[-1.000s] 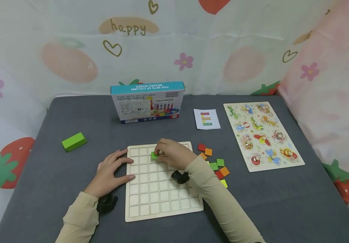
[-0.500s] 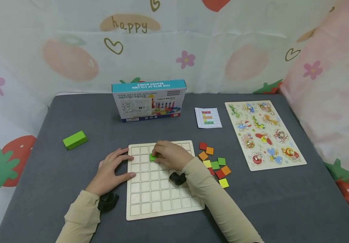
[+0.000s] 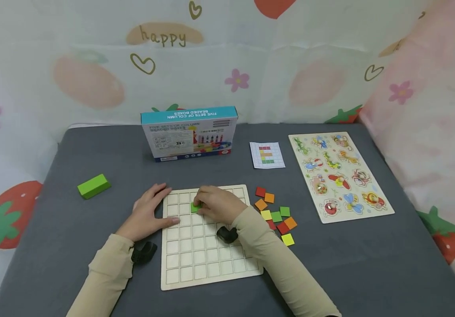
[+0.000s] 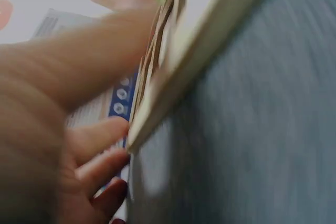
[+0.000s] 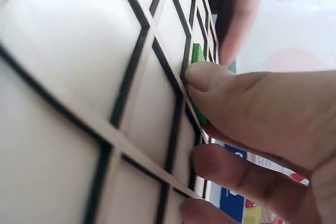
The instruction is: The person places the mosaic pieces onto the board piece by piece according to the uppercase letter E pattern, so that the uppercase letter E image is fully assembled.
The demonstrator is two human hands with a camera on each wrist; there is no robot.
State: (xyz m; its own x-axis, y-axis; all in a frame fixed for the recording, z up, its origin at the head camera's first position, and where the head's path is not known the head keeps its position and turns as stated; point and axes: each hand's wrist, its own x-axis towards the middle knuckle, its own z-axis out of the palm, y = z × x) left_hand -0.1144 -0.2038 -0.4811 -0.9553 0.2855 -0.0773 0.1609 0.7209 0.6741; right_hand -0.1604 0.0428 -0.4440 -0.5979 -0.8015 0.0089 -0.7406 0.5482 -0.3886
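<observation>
- Head view: right hand (image 3: 220, 203) is over the upper part of the grid board (image 3: 195, 259), thumb and fingertips together on a green tile (image 3: 194, 207). Tile is in the board's upper left area, looks like second row, third column.
- Same view: left hand (image 3: 145, 214) is at the board's upper left corner, fingers apart, thumb laid on its left edge. My read: bracing.
- Also there: loose tiles (image 3: 276, 216) right of the board, pattern card (image 3: 268, 155) upper right of centre, green row lowest on it. Whether this cell matches the card, can't tell.
- Left wrist view: blurred. Fingertips touch the board edge lower left, not wrapped round it. Sliver of green at top centre.
- Right wrist view: thumb clamped on the tile, centre right; opposing finger hidden. Tile lies along the grid; fully seated or not, can't tell.
- Step, I'd say: seating the tile. Next move calls for squaring it to the cell, pressing flat, then letting go without dragging it.
</observation>
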